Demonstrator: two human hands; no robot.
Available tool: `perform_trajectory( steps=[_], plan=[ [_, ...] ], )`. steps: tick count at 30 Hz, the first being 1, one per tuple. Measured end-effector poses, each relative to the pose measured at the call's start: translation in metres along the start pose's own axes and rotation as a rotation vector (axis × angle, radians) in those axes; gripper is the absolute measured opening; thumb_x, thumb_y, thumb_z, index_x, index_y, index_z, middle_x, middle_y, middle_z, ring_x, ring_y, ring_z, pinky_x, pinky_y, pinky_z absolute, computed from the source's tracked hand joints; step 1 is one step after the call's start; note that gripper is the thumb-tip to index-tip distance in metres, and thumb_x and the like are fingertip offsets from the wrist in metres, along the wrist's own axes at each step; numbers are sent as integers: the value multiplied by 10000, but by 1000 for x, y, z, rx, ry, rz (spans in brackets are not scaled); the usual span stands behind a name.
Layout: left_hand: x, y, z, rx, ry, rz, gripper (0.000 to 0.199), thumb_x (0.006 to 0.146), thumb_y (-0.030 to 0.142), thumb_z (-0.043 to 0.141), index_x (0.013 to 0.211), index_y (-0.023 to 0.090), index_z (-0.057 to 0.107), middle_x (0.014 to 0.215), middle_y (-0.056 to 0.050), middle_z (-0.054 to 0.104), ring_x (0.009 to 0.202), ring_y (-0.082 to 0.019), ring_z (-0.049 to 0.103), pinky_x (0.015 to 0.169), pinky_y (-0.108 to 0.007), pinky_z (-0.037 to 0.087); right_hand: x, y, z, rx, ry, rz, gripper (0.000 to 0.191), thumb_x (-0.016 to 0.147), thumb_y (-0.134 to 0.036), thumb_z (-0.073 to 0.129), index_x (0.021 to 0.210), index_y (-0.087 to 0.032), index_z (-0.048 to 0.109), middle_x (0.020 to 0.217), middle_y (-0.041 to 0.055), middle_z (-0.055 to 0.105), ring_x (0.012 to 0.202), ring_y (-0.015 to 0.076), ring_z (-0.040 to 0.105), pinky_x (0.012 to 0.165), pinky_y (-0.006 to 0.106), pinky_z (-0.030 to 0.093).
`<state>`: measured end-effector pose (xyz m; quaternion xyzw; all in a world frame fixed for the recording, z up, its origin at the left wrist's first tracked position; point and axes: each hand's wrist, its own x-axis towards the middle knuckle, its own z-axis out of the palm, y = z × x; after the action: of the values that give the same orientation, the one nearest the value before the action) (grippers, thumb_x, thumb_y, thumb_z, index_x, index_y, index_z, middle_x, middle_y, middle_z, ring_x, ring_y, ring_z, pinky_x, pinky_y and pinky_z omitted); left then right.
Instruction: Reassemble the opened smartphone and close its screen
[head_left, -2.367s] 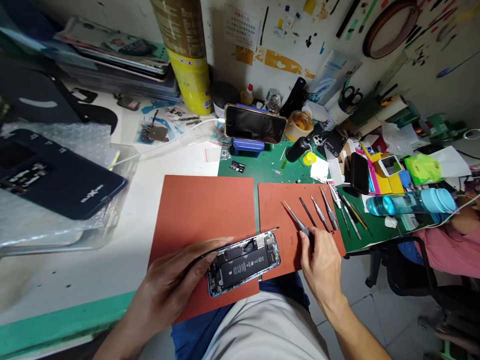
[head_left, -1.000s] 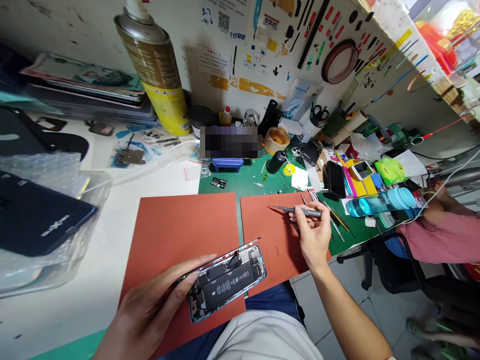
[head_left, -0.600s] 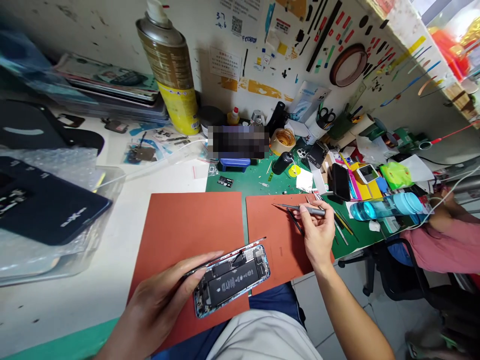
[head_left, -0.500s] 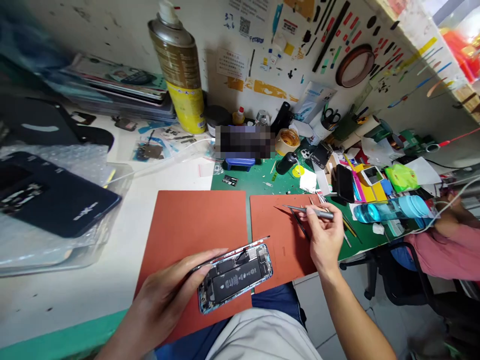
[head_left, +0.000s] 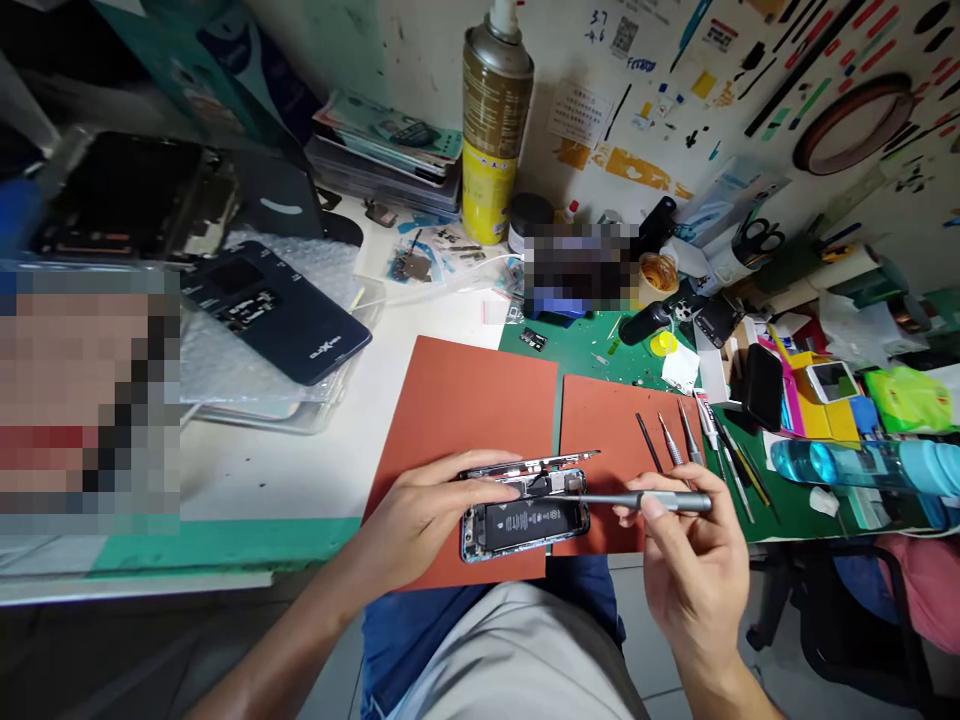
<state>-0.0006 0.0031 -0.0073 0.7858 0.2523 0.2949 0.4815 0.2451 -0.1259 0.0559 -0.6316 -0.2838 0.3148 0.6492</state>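
Note:
An opened phone [head_left: 525,520], its battery and inner parts showing, lies at the front edge of the orange mats. My left hand [head_left: 427,505] grips its upper left side, with the fingers between the phone body and the raised screen part [head_left: 536,464]. My right hand [head_left: 690,560] is closed around the grey handle of a thin screwdriver-like tool [head_left: 675,501]. The tool points left, and its slim shaft reaches over the phone's inside near my left fingertips. Whether the tip touches the phone I cannot tell.
Several thin tools [head_left: 690,435] lie on the right orange mat [head_left: 600,405]. A blue bottle [head_left: 862,467] is at the right edge. A spray can [head_left: 495,130] stands at the back. A dark blue plate [head_left: 292,315] rests on bubble wrap at left. A person's pink sleeve shows far right.
The view has turned left. My right hand has brought the tool from above the right mat to over the phone. The phone lies more level, still in my left hand.

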Motion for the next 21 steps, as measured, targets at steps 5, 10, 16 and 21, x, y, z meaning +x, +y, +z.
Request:
perform_trajectory(
  steps=[5,10,16,21],
  plan=[
    [2,6,0,2,35,21,451,1072,69,483,1279,294,814,1406,-44,772,1242,-186,770,1055,-313,638,-15,16,5,6,-46,37,332,935,-250,843,1202,-245,646,1015,72,828,755,183,790,726,336,678],
    [4,7,4,19,112,57,324,1038,100,644,1269,250,815,1357,-62,792,1207,-181,782,1081,-270,609,-18,23,17,27,56,39,341,921,-253,866,1184,-246,649,1015,58,834,842,184,813,773,309,690],
    [3,2,8,-33,159,63,188,986,146,763,1139,223,841,1320,-81,810,1171,-200,801,1054,-263,617,-14,27,24,76,47,101,339,894,-284,893,1142,-237,666,1017,63,845,838,173,815,769,285,678],
    [2,1,9,-64,139,29,175,976,157,781,1129,223,836,1342,-86,798,1185,-208,794,1056,-286,616,-15,25,21,93,42,135,345,882,-293,905,1135,-237,676,1007,64,845,860,181,814,739,276,659]
  ],
)
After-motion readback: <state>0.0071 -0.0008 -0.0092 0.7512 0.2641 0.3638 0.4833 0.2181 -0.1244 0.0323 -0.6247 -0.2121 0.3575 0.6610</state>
